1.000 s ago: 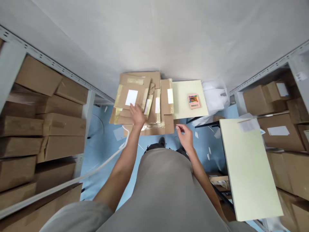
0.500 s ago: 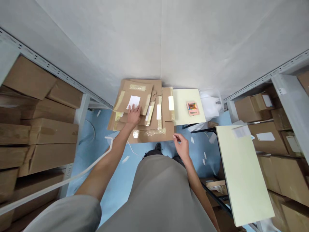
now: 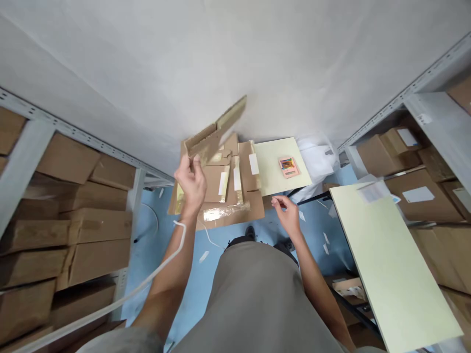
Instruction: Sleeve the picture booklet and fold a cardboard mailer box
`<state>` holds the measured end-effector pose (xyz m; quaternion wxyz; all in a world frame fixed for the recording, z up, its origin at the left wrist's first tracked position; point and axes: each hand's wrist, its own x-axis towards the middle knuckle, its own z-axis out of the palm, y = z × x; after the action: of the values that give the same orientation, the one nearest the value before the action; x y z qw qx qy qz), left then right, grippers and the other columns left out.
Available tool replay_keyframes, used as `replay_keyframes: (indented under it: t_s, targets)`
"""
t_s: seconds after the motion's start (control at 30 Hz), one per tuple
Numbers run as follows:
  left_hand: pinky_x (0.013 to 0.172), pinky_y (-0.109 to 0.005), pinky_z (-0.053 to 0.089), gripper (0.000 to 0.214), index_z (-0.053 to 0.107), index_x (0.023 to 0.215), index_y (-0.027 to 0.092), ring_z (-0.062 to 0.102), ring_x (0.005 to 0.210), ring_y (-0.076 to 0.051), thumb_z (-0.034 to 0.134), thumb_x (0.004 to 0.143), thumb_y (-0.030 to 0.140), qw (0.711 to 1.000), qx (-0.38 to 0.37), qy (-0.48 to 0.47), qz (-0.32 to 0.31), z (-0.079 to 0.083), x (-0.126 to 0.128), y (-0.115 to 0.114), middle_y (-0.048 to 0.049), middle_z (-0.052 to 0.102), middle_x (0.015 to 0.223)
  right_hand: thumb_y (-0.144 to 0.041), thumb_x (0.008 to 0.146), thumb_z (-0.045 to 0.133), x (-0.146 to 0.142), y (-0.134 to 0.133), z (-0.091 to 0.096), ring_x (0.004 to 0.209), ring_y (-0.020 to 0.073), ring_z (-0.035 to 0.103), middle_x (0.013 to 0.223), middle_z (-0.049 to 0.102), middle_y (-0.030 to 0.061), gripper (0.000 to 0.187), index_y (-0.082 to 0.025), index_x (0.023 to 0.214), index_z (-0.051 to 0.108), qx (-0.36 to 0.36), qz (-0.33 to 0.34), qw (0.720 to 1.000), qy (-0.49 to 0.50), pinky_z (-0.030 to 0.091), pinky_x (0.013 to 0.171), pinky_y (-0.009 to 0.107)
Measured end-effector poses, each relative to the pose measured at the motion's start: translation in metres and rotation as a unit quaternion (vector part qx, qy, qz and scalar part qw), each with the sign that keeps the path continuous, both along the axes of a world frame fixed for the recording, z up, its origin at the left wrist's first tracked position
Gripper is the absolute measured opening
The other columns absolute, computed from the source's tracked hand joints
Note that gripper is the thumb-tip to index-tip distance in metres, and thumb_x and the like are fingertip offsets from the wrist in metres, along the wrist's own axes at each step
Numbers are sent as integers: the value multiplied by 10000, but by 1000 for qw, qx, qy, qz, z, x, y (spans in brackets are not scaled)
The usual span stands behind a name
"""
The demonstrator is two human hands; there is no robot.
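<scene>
My left hand point(image 3: 192, 182) is closed on the near edge of a flattened cardboard box point(image 3: 217, 135), which it holds tilted up on edge above the pile. Under it lie several more flattened cardboard boxes point(image 3: 212, 184) with clear tape and white labels. My right hand point(image 3: 287, 214) hangs in front of the pile's right end, apart from it. Its thumb and fingertips are drawn together; anything between them is too small to make out.
A pale table point(image 3: 272, 181) beside the pile bears a pink packet point(image 3: 289, 167). Another pale table point(image 3: 390, 260) stands at right. Shelves of cardboard boxes point(image 3: 99, 225) flank both sides. A white cable point(image 3: 147, 279) crosses my left arm. Paper scraps point(image 3: 204, 256) lie on the floor.
My left hand, earlier flat on the top flattened box, has gripped and raised it so it stands tilted. My right hand stays pinched near the pile's right end. The view has shifted slightly.
</scene>
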<state>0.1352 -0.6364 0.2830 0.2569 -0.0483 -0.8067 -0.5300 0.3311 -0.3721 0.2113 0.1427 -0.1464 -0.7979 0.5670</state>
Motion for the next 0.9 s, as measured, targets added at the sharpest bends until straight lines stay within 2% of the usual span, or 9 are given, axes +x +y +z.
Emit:
replay_keyframes:
  t_s: [0.1, 0.2, 0.3, 0.4, 0.5, 0.6, 0.67, 0.77, 0.9]
  targets:
    - [737, -246, 534, 472, 512, 762, 217, 584, 731, -139, 683, 1017, 575, 996, 63, -15, -54, 1, 13, 52, 36, 483, 699, -519, 1029, 622, 12, 36, 7, 880, 245, 784, 935, 815, 64, 310, -241, 989, 752, -13, -45, 999, 15, 643, 869, 390]
    - [628, -206, 446, 548, 431, 720, 226, 474, 644, -113, 747, 962, 603, 979, 103, -80, -157, -7, 28, 116, 57, 379, 661, -511, 1017, 633, 34, 86, 8, 884, 249, 775, 931, 807, 69, 293, -240, 983, 741, -8, -134, 990, 31, 639, 882, 399]
    - [671, -216, 482, 486, 525, 795, 225, 561, 708, -135, 738, 943, 636, 946, 123, -159, -253, -15, 50, 187, 33, 520, 719, -504, 996, 658, 71, 148, 2, 893, 248, 760, 1015, 804, 98, 296, -220, 1042, 727, 1, -259, 965, 37, 633, 853, 398]
    - [803, -275, 560, 440, 636, 923, 220, 688, 859, -186, 737, 922, 648, 908, 123, -222, -334, -20, 76, 259, -22, 700, 872, -528, 940, 724, 123, 210, -7, 762, 199, 714, 1236, 776, 140, 417, -207, 1204, 694, -1, -364, 931, 19, 623, 741, 374]
    - [929, -331, 584, 442, 694, 1007, 216, 741, 989, -221, 755, 901, 641, 872, 115, -248, -407, -27, 103, 330, -60, 774, 1008, -579, 901, 770, 182, 259, -13, 609, 151, 642, 1259, 769, 132, 556, -216, 1308, 662, -57, -359, 931, 1, 588, 606, 342]
    - [968, -354, 594, 475, 717, 1025, 213, 752, 1054, -239, 766, 886, 664, 846, 100, -256, -458, -37, 130, 398, -75, 791, 1041, -664, 923, 732, 237, 291, -17, 611, 174, 659, 936, 775, 59, 499, -210, 1129, 705, -98, -337, 936, -6, 569, 591, 324]
    - [940, -342, 607, 498, 721, 1007, 212, 755, 1038, -238, 780, 870, 687, 830, 95, -267, -481, -43, 149, 441, -72, 793, 1010, -703, 936, 708, 269, 306, -21, 654, 198, 689, 803, 728, 28, 493, -217, 1019, 697, -100, -367, 925, -5, 582, 630, 330]
    - [930, -332, 611, 504, 721, 1019, 215, 752, 1041, -235, 784, 874, 693, 808, 88, -275, -514, -49, 181, 495, -70, 795, 1009, -712, 949, 703, 310, 324, -27, 716, 220, 724, 793, 717, 18, 487, -230, 1008, 671, -99, -428, 899, 1, 612, 703, 356]
    - [1037, -357, 580, 468, 700, 1126, 220, 725, 1173, -249, 774, 908, 628, 757, 43, -291, -584, -54, 216, 547, -78, 791, 1124, -692, 981, 672, 348, 342, -40, 777, 232, 731, 827, 742, 32, 457, -238, 1024, 650, -75, -497, 864, -6, 612, 770, 370]
